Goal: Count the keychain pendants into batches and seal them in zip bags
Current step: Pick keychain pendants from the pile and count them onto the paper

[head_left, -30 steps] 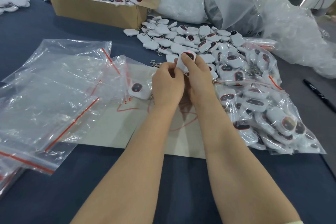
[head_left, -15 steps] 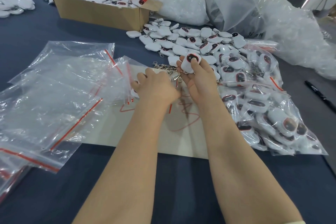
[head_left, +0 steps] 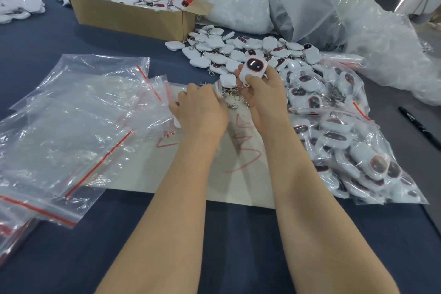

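The right hand pinches one pendant by its edges at the near side of the loose pile. The left hand, close beside it, grips the mouth of a zip bag. Pendants look light, hard and smooth. The bag looks flimsy and slippery, best held by its rim.

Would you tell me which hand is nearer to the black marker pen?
Right. The right hand, holding a pendant, has the marker pen off to its right; the left hand sits farther left, at a zip bag.

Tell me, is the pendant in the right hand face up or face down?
Face up. The right hand holds the pendant between thumb and fingers, and its dark, red-rimmed screen points toward the camera.
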Demonstrator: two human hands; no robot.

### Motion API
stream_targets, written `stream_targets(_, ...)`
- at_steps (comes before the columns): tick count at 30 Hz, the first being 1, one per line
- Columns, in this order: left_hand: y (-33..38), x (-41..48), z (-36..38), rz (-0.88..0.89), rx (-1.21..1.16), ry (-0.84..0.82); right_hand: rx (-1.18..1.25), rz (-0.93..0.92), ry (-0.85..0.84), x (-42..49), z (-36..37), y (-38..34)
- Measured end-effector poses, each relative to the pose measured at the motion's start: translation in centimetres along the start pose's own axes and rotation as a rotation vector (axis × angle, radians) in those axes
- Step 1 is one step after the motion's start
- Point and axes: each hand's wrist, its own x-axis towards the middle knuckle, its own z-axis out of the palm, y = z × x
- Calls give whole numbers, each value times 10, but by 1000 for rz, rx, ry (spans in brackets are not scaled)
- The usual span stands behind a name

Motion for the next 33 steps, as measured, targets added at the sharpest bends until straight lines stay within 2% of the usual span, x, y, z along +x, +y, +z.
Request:
stream_targets(3, 3, 0, 5, 34, 3, 14, 19, 18, -5, -2, 6, 0)
stream_targets(8, 1, 5, 6, 24, 64, -120, 15, 65, 22, -3, 5, -1)
stream_targets(12, 0, 8, 4, 40, 110, -190, 99, 78, -4, -6, 9, -2)
stream_targets(15, -1, 6, 3, 55, 94, -170, 251, 135, -56, -10, 16, 0)
stream_targets(17, 0, 2, 3, 69, 85, -133, 237, 174, -68, -12, 20, 6)
stream_targets(20, -1, 1, 2, 71, 50, -119, 79, 220, -26, -12, 22, 13)
stream_targets(24, -5, 4, -1, 1, -170, -61, -221, 177, 33, -9, 15, 17)
stream_targets(28, -7, 5, -2, -84, -445, 87, -602, 71, -111, -11, 10, 21)
stream_targets(33, 1, 2, -3, 67, -520, 246, -946, -95, -221, -8, 6, 14)
